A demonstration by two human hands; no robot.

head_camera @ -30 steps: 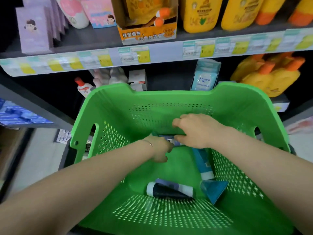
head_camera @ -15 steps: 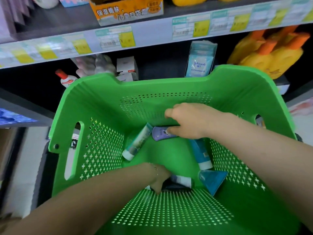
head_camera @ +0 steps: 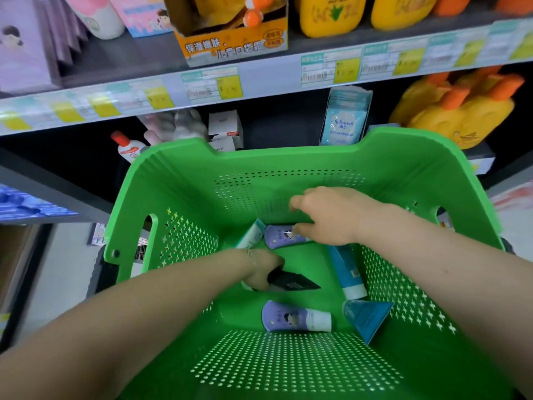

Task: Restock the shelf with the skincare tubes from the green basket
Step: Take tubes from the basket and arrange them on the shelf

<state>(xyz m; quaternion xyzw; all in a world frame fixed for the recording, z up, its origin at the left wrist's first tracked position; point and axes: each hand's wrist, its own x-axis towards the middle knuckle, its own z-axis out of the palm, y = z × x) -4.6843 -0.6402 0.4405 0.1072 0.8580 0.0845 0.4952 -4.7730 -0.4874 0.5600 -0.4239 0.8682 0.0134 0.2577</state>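
Observation:
Both of my hands reach into the green basket [head_camera: 178,174] in front of the shelf [head_camera: 259,79]. My left hand [head_camera: 259,269] grips a black tube [head_camera: 294,282] and holds it above the basket floor. My right hand [head_camera: 326,217] pinches the end of a purple tube [head_camera: 281,236] at the far side. A white and teal tube [head_camera: 251,233] leans beside it. Another purple tube with a white cap [head_camera: 294,316] lies near me. Two blue tubes lie at the right, one long [head_camera: 346,269] and one with a flat end [head_camera: 367,316].
The upper shelf carries purple boxes [head_camera: 20,50], an orange display carton [head_camera: 230,39] and yellow bottles [head_camera: 331,13]. Below it stand a small red-capped bottle [head_camera: 127,147], white boxes [head_camera: 225,125], light blue packets [head_camera: 344,122] and yellow bottles with orange caps [head_camera: 455,111].
My left hand moved from the far tubes to the near side and took hold of the black tube, lifting it off the purple one. My right hand stayed on the far purple tube.

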